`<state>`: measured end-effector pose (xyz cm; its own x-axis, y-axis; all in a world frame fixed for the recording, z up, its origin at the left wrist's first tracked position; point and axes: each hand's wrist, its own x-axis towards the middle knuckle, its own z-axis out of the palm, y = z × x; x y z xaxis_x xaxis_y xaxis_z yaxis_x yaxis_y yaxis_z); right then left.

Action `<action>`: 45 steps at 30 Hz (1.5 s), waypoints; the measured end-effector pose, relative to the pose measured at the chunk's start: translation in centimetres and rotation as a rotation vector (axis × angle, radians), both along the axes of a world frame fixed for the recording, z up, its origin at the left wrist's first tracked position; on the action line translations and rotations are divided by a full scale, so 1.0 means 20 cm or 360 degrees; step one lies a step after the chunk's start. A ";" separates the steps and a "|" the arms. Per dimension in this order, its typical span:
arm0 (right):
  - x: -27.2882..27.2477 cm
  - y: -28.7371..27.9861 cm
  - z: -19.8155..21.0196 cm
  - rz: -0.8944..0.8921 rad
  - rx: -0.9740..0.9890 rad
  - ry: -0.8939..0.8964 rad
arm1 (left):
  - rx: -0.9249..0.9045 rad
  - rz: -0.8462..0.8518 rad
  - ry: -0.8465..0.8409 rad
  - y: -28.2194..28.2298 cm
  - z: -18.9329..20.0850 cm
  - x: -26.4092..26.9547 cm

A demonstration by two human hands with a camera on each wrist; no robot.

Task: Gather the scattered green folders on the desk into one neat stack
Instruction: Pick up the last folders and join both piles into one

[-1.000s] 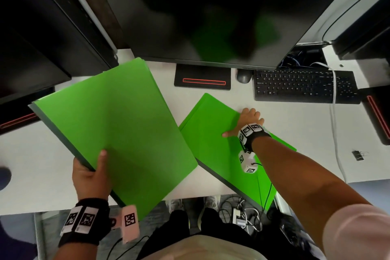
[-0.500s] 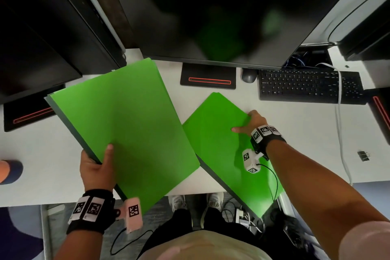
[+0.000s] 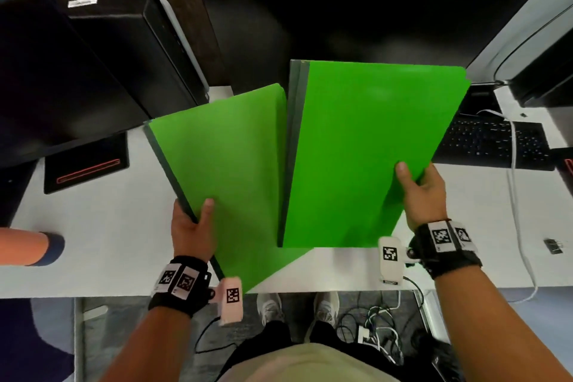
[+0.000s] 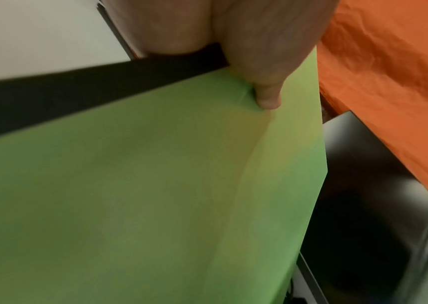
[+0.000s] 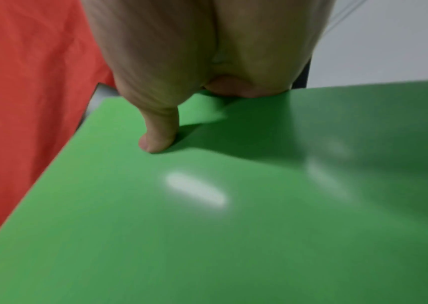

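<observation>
Left hand and right hand each pinch a green folder, fingers hidden underneath

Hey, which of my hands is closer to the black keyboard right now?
Right. Your right hand holds a green folder just in front of the keyboard; your left hand, gripping the other folder, is farther across the desk.

We see only the thumb of each hand; the remaining fingers lie hidden beneath the left folder and right folder. The right folder covers part of the keyboard. Both wrist views are blurred.
</observation>
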<state>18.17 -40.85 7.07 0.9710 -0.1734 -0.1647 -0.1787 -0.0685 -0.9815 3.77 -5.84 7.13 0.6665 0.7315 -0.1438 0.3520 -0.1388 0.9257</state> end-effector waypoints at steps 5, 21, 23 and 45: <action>-0.03 0.23 0.01 0.0089 0.0040 -0.0087 | -0.0030 -0.0371 -0.0217 -0.22 0.12 0.13; -0.16 0.20 0.19 0.0258 0.0085 -0.0333 | 0.0070 -0.0764 -0.0428 -0.37 0.19 0.16; -0.22 0.19 0.10 0.0343 -0.0008 -0.0177 | 0.0056 -0.0783 -0.0329 -0.36 0.09 0.13; -0.17 0.23 0.02 0.0439 -0.0601 -0.0123 | 0.0641 -0.0866 -0.0065 -0.19 -0.04 0.16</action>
<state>14.68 -36.32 7.51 0.9961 0.0590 -0.0654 -0.0312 -0.4577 -0.8886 7.03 -9.72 6.28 0.9541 0.2814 0.1028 0.1003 -0.6234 0.7755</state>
